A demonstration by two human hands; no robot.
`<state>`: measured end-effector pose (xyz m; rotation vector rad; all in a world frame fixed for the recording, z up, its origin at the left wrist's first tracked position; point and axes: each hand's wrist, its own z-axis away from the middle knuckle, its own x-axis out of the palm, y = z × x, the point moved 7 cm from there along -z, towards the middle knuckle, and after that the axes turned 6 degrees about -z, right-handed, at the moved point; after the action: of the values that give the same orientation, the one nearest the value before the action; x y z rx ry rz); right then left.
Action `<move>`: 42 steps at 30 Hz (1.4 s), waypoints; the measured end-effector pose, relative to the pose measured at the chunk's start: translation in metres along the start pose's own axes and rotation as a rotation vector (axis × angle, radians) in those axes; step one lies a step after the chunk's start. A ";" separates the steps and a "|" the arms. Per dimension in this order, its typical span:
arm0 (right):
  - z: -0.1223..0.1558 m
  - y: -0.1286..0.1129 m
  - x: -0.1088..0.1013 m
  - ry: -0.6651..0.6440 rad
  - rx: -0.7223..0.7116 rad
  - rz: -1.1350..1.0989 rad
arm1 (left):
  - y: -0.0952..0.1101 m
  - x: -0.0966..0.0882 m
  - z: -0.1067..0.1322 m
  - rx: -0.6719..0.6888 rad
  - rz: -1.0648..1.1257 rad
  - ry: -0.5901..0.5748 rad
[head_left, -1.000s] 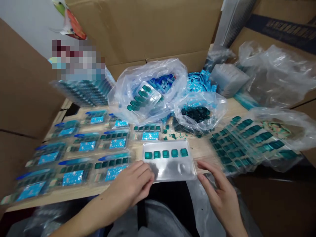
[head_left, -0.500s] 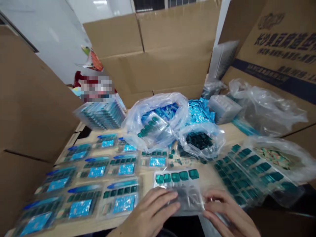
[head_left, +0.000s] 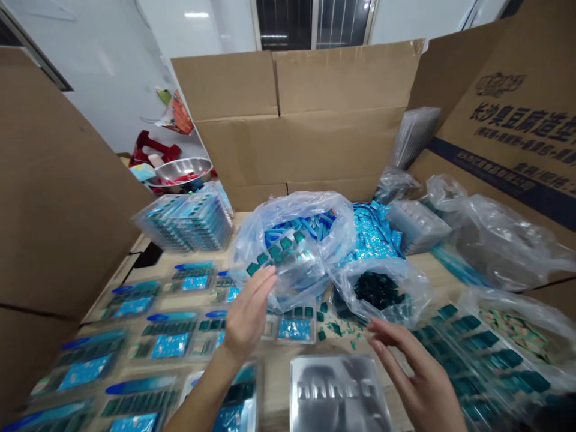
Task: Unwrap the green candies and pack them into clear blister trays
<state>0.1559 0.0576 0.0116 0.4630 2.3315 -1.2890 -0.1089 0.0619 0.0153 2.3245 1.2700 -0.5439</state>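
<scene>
My left hand (head_left: 247,312) reaches over the bag of blue items, its fingertips closed on the near edge of a clear plastic tray (head_left: 294,258) with a row of green block-like pieces. The thumb is hidden. My right hand (head_left: 411,372) is open with nothing in it, fingers stretched toward the bag of dark green pieces (head_left: 378,291). Between my forearms, at the table's front, lies another clear plastic tray (head_left: 337,393), its moulded pockets without green pieces.
Filled packs (head_left: 168,345) lie in rows at left, with a stack of packs (head_left: 184,222) behind. Blue sachets (head_left: 375,231) are heaped beside the blue-item bag (head_left: 249,228). Trays of green pieces (head_left: 481,342) stand at right. Cardboard boxes (head_left: 315,141) surround the table.
The tray of green pieces has gone from the front to the blue-item bag with my left hand. A bare tray now shows at the front. My right hand has let go and moved forward.
</scene>
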 end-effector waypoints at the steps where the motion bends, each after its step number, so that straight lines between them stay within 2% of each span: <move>1: -0.012 0.001 0.006 -0.010 0.020 -0.023 | -0.003 0.011 0.003 0.011 -0.008 -0.038; 4: -0.053 0.010 0.038 -0.132 0.102 -0.090 | -0.008 0.041 0.015 0.026 -0.028 -0.167; 6: -0.084 0.020 0.060 -0.175 0.113 -0.087 | -0.009 0.054 0.022 0.018 -0.040 -0.220; 9: -0.123 0.039 0.094 -0.211 0.113 -0.057 | -0.018 0.063 0.027 -0.048 -0.088 -0.241; 13: -0.149 0.055 0.131 -0.274 0.076 -0.021 | -0.042 0.072 0.026 -0.189 -0.179 -0.251; 17: -0.162 0.061 0.144 -0.306 0.047 0.006 | -0.053 0.089 0.022 -0.244 -0.231 -0.293; 25: -0.176 0.072 0.150 -0.346 0.103 0.043 | -0.061 0.124 -0.011 -0.269 -0.267 -0.353; 30: -0.170 0.068 0.148 -0.354 0.103 0.040 | -0.066 0.119 -0.006 -0.272 -0.231 -0.379; 33: -0.166 0.057 0.134 -0.332 0.091 0.014 | -0.069 0.108 -0.002 -0.285 -0.185 -0.377; 35: -0.158 0.046 0.117 -0.313 0.093 -0.013 | -0.071 0.100 -0.001 -0.309 -0.139 -0.374; 38: -0.133 0.032 0.080 -0.292 0.131 -0.060 | -0.069 0.082 0.004 -0.375 -0.039 -0.370; 42: -0.065 0.028 0.028 -0.309 0.277 -0.183 | -0.052 0.043 0.031 -0.525 0.147 -0.374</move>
<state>0.1319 0.1296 0.0081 0.1218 1.9840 -1.6513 -0.1361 0.0992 -0.0429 1.7621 0.9206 -0.4941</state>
